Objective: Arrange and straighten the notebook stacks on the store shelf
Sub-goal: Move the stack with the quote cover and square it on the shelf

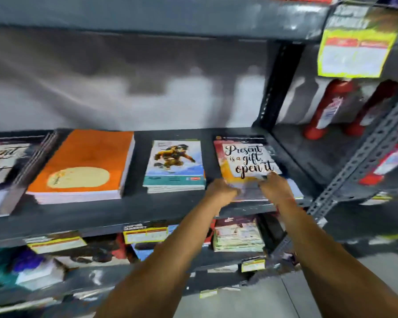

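Note:
A stack of notebooks topped by a "Present is a gift, open it" cover [244, 161] lies at the right end of the dark grey shelf [166, 205]. My left hand [221, 189] grips the stack's near left corner. My right hand [275, 187] holds its near right side, fingers on the top cover. Left of it sit a stack with a cartoon figure cover [174, 166], a thick orange stack [83, 166], and a dark lettered stack [2, 166] at the far left edge.
A perforated metal upright [359, 157] stands right of the stack, with red bottles [326, 111] on the neighbouring shelf. A yellow price label [354, 53] hangs above. The lower shelf holds more notebooks [238, 236] and price tags [145, 232].

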Action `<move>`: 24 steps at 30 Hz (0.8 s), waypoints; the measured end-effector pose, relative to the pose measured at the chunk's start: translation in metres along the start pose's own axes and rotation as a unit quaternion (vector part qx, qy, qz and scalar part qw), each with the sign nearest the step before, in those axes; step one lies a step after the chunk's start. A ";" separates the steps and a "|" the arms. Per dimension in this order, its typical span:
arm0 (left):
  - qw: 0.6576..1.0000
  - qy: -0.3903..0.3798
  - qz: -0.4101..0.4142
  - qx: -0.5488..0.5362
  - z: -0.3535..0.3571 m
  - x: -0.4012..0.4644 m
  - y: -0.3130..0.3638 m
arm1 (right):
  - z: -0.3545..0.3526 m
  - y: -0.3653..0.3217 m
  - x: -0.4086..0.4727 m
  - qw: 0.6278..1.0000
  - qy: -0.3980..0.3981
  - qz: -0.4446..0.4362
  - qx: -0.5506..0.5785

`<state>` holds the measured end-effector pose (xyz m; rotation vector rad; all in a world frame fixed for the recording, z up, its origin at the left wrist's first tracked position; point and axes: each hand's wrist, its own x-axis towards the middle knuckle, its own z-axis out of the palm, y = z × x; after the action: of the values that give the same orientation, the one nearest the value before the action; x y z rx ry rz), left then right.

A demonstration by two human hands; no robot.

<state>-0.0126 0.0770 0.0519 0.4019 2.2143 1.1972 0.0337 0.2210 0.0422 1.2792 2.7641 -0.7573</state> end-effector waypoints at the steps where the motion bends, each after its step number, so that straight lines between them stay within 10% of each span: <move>1: 1.000 0.003 -0.004 0.012 0.009 0.005 0.001 | -0.001 0.011 0.005 1.000 -0.003 0.015 -0.019; 15: 0.984 0.078 -0.145 -0.071 0.021 0.038 0.019 | -0.028 0.052 0.043 0.988 -0.044 0.133 0.070; 24: 0.987 0.111 -0.072 -0.086 -0.002 0.017 0.040 | -0.044 0.053 0.033 0.954 -0.112 0.124 0.249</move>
<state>-0.0274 0.1059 0.0802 0.0377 2.2570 1.3964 0.0582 0.2929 0.0521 1.4542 2.2498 -1.5285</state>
